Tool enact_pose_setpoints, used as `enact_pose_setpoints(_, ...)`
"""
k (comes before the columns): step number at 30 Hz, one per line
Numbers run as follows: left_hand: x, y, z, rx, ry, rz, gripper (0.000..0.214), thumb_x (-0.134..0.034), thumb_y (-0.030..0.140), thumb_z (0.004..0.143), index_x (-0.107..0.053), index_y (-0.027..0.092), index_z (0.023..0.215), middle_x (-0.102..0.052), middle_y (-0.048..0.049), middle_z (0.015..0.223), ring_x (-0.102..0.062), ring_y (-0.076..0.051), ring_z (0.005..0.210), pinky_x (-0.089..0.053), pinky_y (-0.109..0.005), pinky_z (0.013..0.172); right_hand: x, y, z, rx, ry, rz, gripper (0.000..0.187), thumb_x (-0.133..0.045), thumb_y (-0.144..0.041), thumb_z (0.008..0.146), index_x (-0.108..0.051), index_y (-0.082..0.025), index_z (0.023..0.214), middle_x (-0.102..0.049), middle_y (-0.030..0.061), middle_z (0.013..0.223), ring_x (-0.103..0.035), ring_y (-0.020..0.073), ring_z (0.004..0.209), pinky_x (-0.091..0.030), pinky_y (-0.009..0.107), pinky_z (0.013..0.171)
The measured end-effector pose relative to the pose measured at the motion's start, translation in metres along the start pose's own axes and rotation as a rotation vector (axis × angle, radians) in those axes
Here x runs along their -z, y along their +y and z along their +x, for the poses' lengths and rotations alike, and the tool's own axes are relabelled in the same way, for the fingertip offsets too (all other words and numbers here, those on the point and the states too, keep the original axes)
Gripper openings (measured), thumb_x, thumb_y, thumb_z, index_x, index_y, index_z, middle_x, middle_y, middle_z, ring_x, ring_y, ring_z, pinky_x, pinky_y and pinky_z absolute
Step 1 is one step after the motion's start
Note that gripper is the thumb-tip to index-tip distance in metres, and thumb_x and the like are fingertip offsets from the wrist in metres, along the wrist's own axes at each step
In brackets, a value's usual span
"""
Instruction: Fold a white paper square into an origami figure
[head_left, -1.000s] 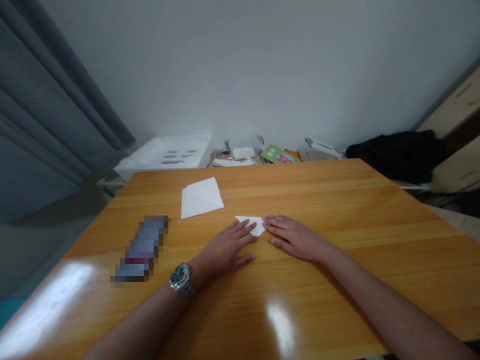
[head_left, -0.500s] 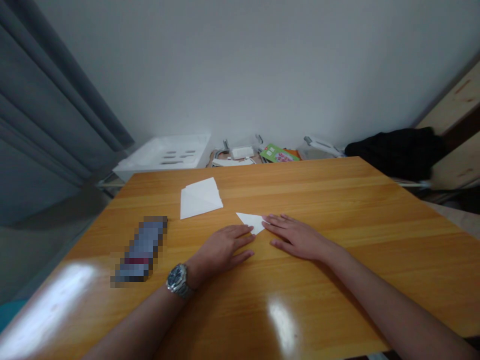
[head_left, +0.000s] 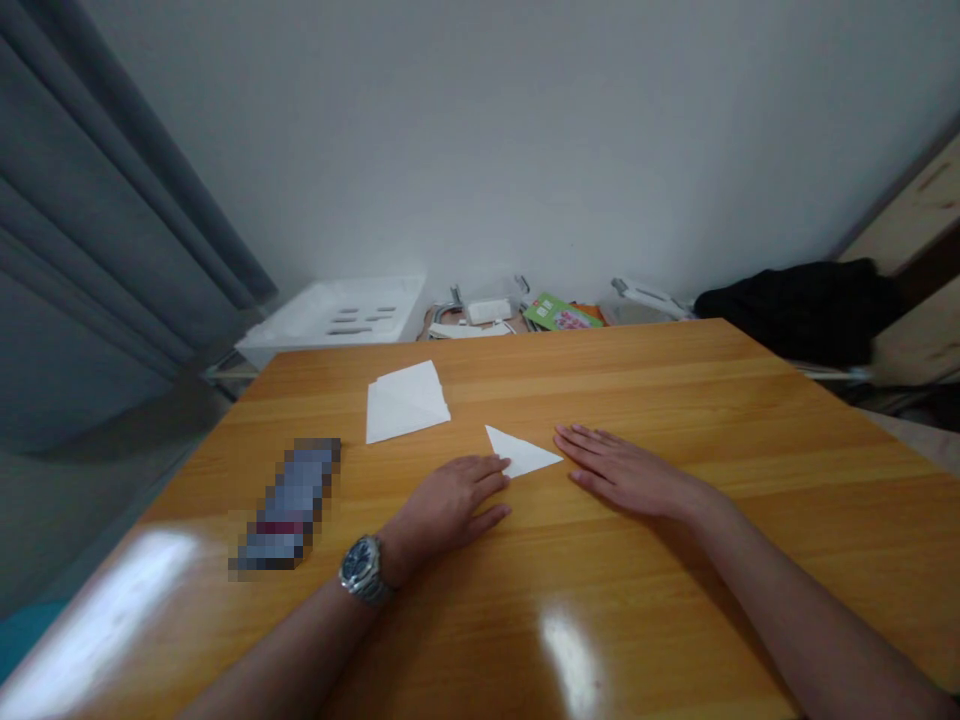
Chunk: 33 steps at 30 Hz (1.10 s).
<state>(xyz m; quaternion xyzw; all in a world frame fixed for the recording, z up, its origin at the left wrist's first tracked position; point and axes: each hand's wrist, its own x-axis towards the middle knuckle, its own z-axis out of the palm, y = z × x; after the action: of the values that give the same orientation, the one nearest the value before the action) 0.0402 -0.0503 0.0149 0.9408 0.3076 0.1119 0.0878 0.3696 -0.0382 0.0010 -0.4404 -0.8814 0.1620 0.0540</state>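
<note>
A small white sheet of paper, folded into a triangle (head_left: 526, 456), lies flat on the wooden table between my hands. My left hand (head_left: 459, 502), with a metal watch (head_left: 363, 570) at its wrist, rests its fingertips on the paper's left part; the fingers are stretched out. Flat on the table, my right hand (head_left: 622, 470) has its fingers extended, the tips close to the triangle's right point. Whether they touch that point I cannot tell. Beyond my left hand lie some white paper squares (head_left: 407, 402), slightly offset.
A blurred-out flat object (head_left: 291, 505) lies on the table's left side. Behind the table (head_left: 675, 600) stand a white slotted tray (head_left: 352, 308), a green booklet (head_left: 561, 312) and cables. Dark cloth (head_left: 799, 308) is at the right, a grey curtain (head_left: 97, 180) at the left.
My right hand has slid to the right, off the folded paper, uncovering its right point. My left fingertips stay on the paper. The whole view has shifted slightly.
</note>
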Motion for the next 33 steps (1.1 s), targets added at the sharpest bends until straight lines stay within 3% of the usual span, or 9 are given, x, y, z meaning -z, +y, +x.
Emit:
enact_pose_setpoints(7,0.001,-0.003,0.001,-0.028,-0.022,0.013,0.035,-0.051,0.041,0.101,-0.062,0.02,0.126,-0.056,-0.0096,0.147,-0.053,-0.026,0.135,-0.038,-0.048,0.119,0.003,-0.01,0.004,0.024,0.12,-0.041,0.058,-0.04,-0.054,0.103,-0.042,-0.026,0.154,-0.041,0.0089,0.158,-0.04,0.0291,0.146,-0.034,0.051,0.12)
enact_pose_setpoints(10,0.0,-0.004,0.003,-0.038,-0.02,0.0,0.034,-0.052,0.04,0.101,-0.062,0.019,0.125,-0.055,-0.0101,0.147,-0.052,-0.026,0.135,-0.037,-0.048,0.12,0.002,-0.018,0.008,0.1,0.171,-0.032,0.054,-0.043,-0.05,0.103,-0.042,-0.031,0.153,-0.036,0.0069,0.161,-0.038,0.0283,0.147,-0.035,0.052,0.118)
enact_pose_setpoints(13,-0.001,-0.006,0.003,-0.045,-0.013,-0.003,0.035,-0.051,0.041,0.101,-0.061,0.02,0.127,-0.056,-0.0092,0.147,-0.052,-0.024,0.136,-0.036,-0.048,0.121,-0.001,-0.026,0.01,0.168,0.144,-0.029,0.049,-0.042,-0.047,0.105,-0.044,-0.032,0.152,-0.029,0.0059,0.164,-0.033,0.028,0.149,-0.029,0.054,0.121)
enact_pose_setpoints(20,0.0,-0.009,0.003,0.053,0.088,0.118,0.034,-0.05,0.042,0.101,-0.067,0.024,0.125,-0.055,-0.0092,0.148,-0.052,-0.028,0.136,-0.035,-0.054,0.118,-0.005,-0.031,0.01,0.175,0.126,0.018,0.053,-0.05,-0.05,0.101,-0.05,-0.028,0.149,-0.036,0.0105,0.161,-0.034,0.0293,0.149,-0.026,0.054,0.122)
enact_pose_setpoints(26,-0.001,-0.008,0.004,0.135,0.139,0.188,0.035,-0.051,0.042,0.101,-0.069,0.025,0.125,-0.058,-0.0107,0.143,-0.055,-0.028,0.132,-0.038,-0.053,0.116,-0.002,-0.037,0.011,0.208,0.038,0.044,0.069,-0.061,-0.063,0.09,-0.05,-0.029,0.149,-0.035,0.0094,0.162,-0.033,0.0309,0.149,-0.02,0.054,0.124)
enact_pose_setpoints(33,0.0,-0.006,0.005,0.164,0.176,0.23,0.036,-0.055,0.041,0.098,-0.068,0.018,0.123,-0.064,-0.0137,0.133,-0.059,-0.03,0.122,-0.044,-0.05,0.11,-0.006,-0.05,0.012,0.181,0.037,0.003,0.065,-0.056,-0.059,0.095,-0.047,-0.029,0.151,-0.034,0.0126,0.162,-0.035,0.0319,0.147,-0.03,0.051,0.121)
